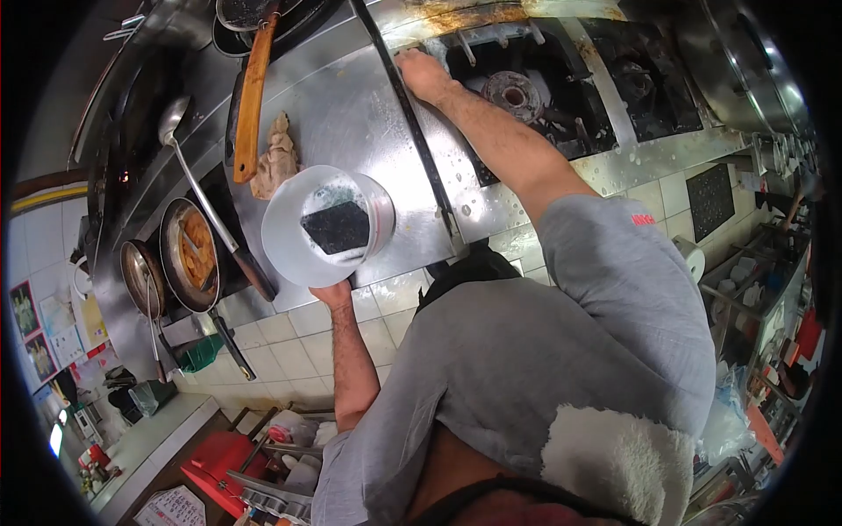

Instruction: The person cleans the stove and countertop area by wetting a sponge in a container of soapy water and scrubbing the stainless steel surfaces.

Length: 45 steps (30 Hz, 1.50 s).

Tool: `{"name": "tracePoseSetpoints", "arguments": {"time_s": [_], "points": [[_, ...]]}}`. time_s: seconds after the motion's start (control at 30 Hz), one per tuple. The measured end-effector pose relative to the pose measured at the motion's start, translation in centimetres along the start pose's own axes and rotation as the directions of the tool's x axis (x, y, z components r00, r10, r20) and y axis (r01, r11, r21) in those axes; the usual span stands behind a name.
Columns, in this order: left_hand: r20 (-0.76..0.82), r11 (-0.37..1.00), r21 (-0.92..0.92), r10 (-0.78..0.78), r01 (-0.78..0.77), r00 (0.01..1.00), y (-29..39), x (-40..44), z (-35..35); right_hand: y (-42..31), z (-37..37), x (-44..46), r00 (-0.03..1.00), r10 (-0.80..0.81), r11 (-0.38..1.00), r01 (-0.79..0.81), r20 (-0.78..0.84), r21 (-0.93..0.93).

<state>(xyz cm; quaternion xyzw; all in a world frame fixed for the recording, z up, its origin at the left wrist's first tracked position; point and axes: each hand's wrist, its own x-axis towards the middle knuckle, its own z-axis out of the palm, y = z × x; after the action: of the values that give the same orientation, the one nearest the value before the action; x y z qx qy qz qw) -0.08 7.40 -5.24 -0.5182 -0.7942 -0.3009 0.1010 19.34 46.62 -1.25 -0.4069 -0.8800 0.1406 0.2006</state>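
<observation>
My left hand [331, 294] is at the near side of a white plastic tub [282, 215], gripping it with its fingers mostly hidden behind the wall. Inside the tub, foamy water surrounds a dark, flat pad [338, 228]. My right arm reaches across to the stove, where my right hand [425, 77] presses down on the steel beside the left burner [513, 95]. Its fingers are curled, and whatever they may hold is hidden. A crumpled brownish cloth [277, 162] lies on the steel counter [351, 96] behind the tub.
Left of the tub are a long-handled ladle [206, 193], a pan with orange food [195, 245] and a smaller pan [140, 279]. A wooden-handled pan [254, 96] lies at the back. A dark bar [408, 114] crosses the counter between my hands. Water drops dot the front ledge.
</observation>
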Motion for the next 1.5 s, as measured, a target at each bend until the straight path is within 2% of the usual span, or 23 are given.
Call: {"name": "tracePoseSetpoints", "arguments": {"time_s": [0.03,0.07,0.13,0.2,0.27,0.3,0.4,0.5,0.53,0.63,0.67,0.73,0.77,0.83,0.93,1.0,1.07,1.17,1.27,1.37,1.4,1.43,1.5], "points": [[-0.016,0.996,0.053,0.078,-0.077,0.997,-0.3,-0.1,0.3,0.3,0.3,0.1,0.989,-0.015,1.000,0.012,-0.147,-0.020],[-0.013,0.996,0.046,0.073,-0.072,0.997,-0.7,-0.5,0.4,0.6,0.6,-0.5,0.990,-0.015,1.000,0.011,-0.141,-0.027],[0.064,0.988,-0.103,-0.107,0.113,0.992,-0.4,-0.3,0.3,-0.9,-0.7,-2.7,0.999,0.034,0.999,-0.034,0.006,-0.002],[0.048,0.997,-0.060,-0.049,0.051,0.998,0.6,0.2,-0.1,-1.7,1.3,-9.9,0.918,-0.248,0.969,0.233,-0.310,-0.086],[-0.060,0.991,-0.127,-0.051,0.043,0.997,1.8,0.9,-0.2,-4.8,-0.2,-19.0,0.977,-0.124,0.990,0.133,-0.174,0.038],[-0.061,0.991,-0.125,-0.053,0.046,0.997,1.4,0.8,0.1,-5.3,-1.1,-22.2,0.980,-0.183,0.982,0.186,-0.077,0.030],[-0.055,0.991,-0.103,-0.092,0.086,0.994,0.3,-0.4,0.2,-3.1,-0.9,-20.5,0.985,-0.164,0.977,0.170,-0.051,0.129],[0.171,0.961,-0.111,-0.232,0.253,0.958,2.6,1.0,-1.2,-1.5,-1.3,-14.0,0.995,-0.087,0.984,0.094,-0.054,0.153],[0.171,0.964,-0.103,-0.227,0.247,0.959,2.2,0.6,-1.3,-2.1,-1.6,-13.9,0.997,-0.068,0.988,0.071,-0.031,0.138],[-0.105,0.994,-0.105,-0.021,0.010,0.994,2.2,1.4,-0.1,-3.0,-1.7,-20.4,0.993,-0.118,0.991,0.115,0.028,0.074],[-0.101,0.994,-0.104,-0.030,0.020,0.994,2.2,1.3,-0.2,-3.0,-1.8,-20.0,0.992,-0.121,0.990,0.117,0.038,0.077],[0.101,0.984,-0.050,-0.167,0.172,0.981,1.7,0.5,-0.7,-2.8,-1.9,-18.4,0.987,-0.158,0.977,0.162,-0.040,0.142],[0.030,0.983,-0.075,-0.164,0.166,0.986,1.3,0.5,-0.2,-2.5,-2.0,-15.9,0.985,-0.159,0.978,0.166,-0.063,0.128],[0.041,0.978,-0.103,-0.178,0.182,0.983,1.1,0.3,0.2,-2.5,-2.3,-13.5,0.990,-0.122,0.984,0.129,-0.064,0.121],[0.012,0.981,-0.168,-0.097,0.098,0.995,2.3,1.1,-0.7,-3.8,-0.7,-19.1,0.996,-0.084,0.993,0.087,-0.033,0.077],[0.041,0.965,-0.166,-0.200,0.204,0.979,2.7,1.2,-0.7,-4.9,-1.0,-22.2,0.996,-0.086,0.995,0.084,0.033,0.048],[0.123,0.967,-0.061,-0.237,0.246,0.964,3.1,1.1,-1.4,-3.1,0.2,-18.2,0.986,-0.161,0.982,0.164,-0.036,0.089],[0.063,0.988,-0.062,-0.141,0.145,0.988,1.8,0.8,-0.5,0.5,2.6,-6.6,0.952,-0.199,0.980,0.199,-0.234,-0.024],[0.034,0.988,-0.051,-0.146,0.147,0.989,1.4,0.6,-0.3,0.1,1.7,-2.1,0.983,-0.049,0.996,0.061,-0.179,0.063],[0.056,0.977,-0.073,-0.196,0.200,0.979,3.2,1.3,-1.2,-1.6,1.8,-6.8,0.928,-0.124,0.992,0.123,-0.352,-0.025],[0.074,0.969,-0.104,-0.216,0.223,0.974,3.8,1.5,-1.4,-2.4,1.4,-10.7,0.967,-0.116,0.991,0.129,-0.227,0.045],[0.073,0.970,-0.106,-0.214,0.221,0.974,3.9,1.6,-1.4,-3.5,1.1,-15.7,0.937,-0.209,0.977,0.212,-0.281,-0.018],[0.023,0.990,-0.034,-0.133,0.134,0.991,4.0,1.4,-1.4,-6.9,-2.2,-24.2,0.985,-0.124,0.983,0.138,-0.122,0.119]]}}
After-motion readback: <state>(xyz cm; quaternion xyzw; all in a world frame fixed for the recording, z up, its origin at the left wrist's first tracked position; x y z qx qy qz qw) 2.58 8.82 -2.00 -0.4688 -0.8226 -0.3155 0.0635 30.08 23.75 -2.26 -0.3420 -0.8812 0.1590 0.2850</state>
